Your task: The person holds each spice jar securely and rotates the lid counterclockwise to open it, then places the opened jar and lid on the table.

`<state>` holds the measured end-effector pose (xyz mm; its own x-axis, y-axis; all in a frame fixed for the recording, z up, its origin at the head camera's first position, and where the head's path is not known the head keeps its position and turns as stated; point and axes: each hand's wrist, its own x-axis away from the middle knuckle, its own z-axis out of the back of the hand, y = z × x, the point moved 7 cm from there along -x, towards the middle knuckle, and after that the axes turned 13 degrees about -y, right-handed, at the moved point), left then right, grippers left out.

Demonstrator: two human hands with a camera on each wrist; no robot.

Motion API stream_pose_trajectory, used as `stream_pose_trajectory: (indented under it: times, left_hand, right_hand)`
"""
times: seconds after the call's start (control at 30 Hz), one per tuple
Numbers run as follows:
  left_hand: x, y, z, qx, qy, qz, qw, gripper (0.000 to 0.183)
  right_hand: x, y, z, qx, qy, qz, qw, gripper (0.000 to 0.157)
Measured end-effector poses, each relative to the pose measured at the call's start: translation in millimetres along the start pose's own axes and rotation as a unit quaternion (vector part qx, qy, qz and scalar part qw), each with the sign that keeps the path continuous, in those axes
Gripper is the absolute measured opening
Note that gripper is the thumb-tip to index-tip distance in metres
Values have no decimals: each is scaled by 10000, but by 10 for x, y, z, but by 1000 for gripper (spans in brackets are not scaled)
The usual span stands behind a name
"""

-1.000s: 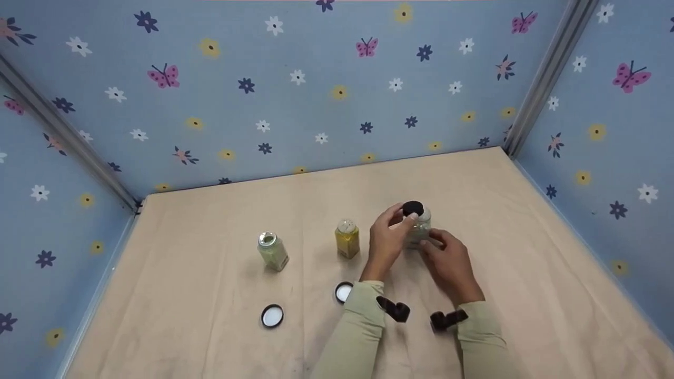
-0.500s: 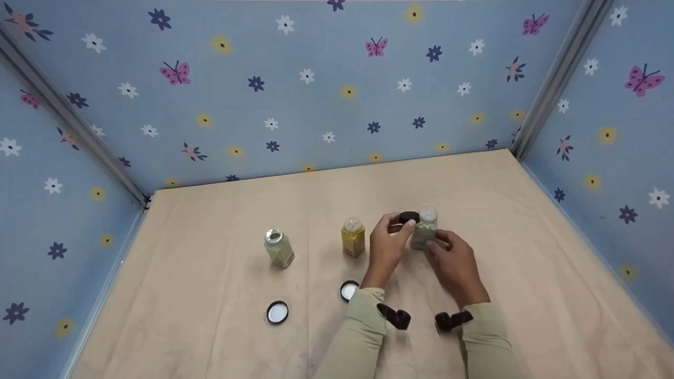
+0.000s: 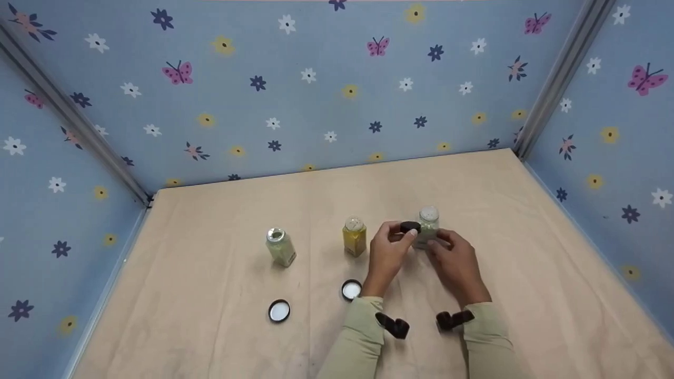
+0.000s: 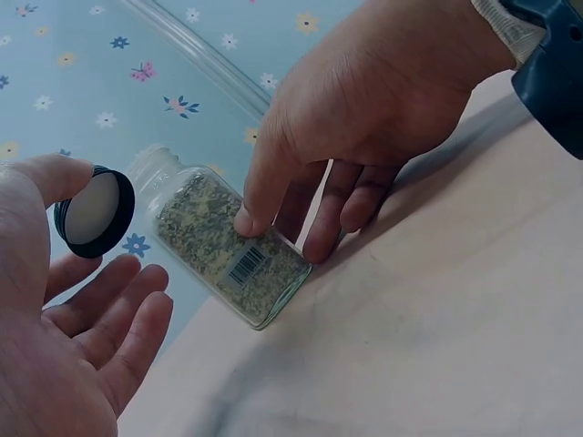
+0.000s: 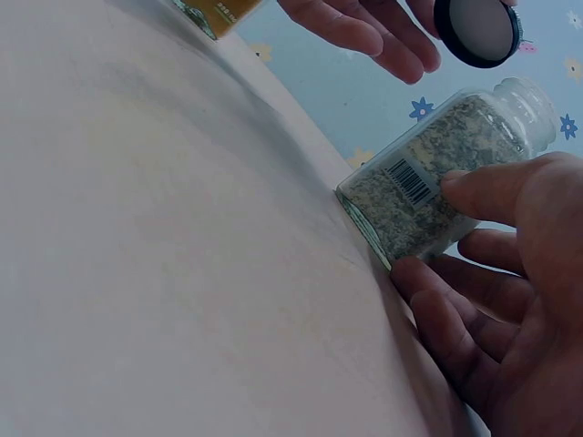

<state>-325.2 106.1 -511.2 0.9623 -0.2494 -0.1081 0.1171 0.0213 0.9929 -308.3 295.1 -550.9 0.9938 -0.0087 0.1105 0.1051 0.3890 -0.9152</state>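
Note:
My left hand pinches a black screw lid between thumb and fingers, its pale inner side showing in both wrist views. Just right of the lid stands a clear glass spice jar of dried green herbs, with a barcode label on its side and a shaker top at its mouth. My right hand holds this jar low on its body, thumb on the near side. The lid is apart from the jar's mouth, beside its neck.
A jar of yellow spice stands left of my left hand, and a pale green jar farther left. Two black lids lie inner side up in front of them. Flowered blue walls enclose the cloth-covered table.
My left hand has lifted the lid off the herb jar's mouth and brought it left and down beside the neck. My right hand keeps its hold on the jar.

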Motion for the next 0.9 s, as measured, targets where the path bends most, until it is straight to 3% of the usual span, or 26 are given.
stream_pose_trajectory:
  times: [0.43, 0.7, 0.9]
  left_hand:
    - [160, -86, 4, -223, 16, 166, 9996, 29]
    - [233, -130, 29, 137, 48, 328, 9994, 31]
    - [222, -111, -7, 140, -135, 286, 9994, 31]
  right_hand:
    - [6, 21, -14, 314, 8, 33, 9995, 53]
    - [8, 19, -23, 175, -7, 23, 9998, 53]
    - [14, -10, -4, 217, 57, 24, 9997, 52]
